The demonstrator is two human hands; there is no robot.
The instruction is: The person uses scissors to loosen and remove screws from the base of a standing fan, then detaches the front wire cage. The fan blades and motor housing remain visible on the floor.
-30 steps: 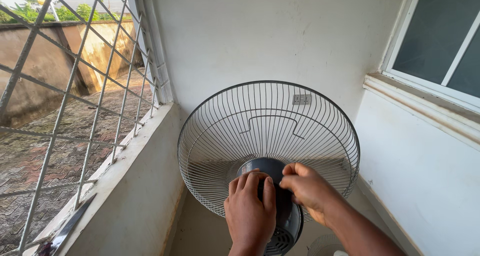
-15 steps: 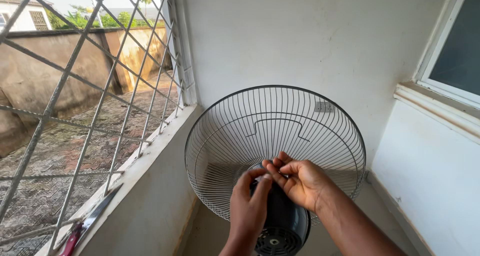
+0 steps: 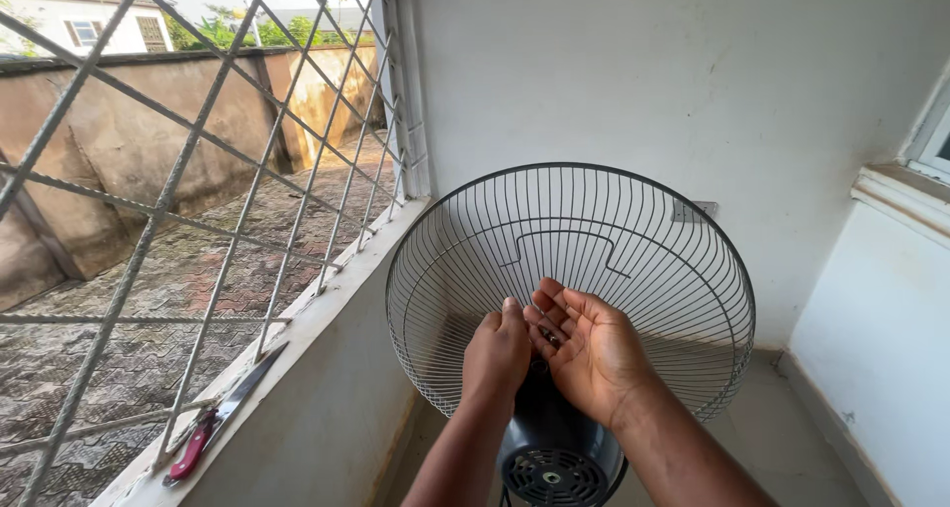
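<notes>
— Fan guard (image 3: 633,240), of grey wire and bowl-shaped, is seen standing upright in the corner by the white wall (image 3: 633,72), mounted on the dark motor housing (image 3: 559,453). How are the hands placed?

— Both are raised in front of the guard's centre, above the housing. The left hand (image 3: 498,354) is loosely curled, fingertips drawn together toward the other palm; whether anything is pinched there cannot be told. The right hand (image 3: 589,349) is held open and cupped, palm up, and something small and dark is seen lying in it, too small to be identified.

— Are the hands touching?

— The left fingertips are just beside the right palm; contact cannot be confirmed.

— What is found nearby?

— A red-handled tool (image 3: 223,418) is laid on the ledge (image 3: 327,319) beneath the diamond-pattern window bars (image 3: 198,171). A paved yard (image 3: 109,299) is visible beyond.
</notes>
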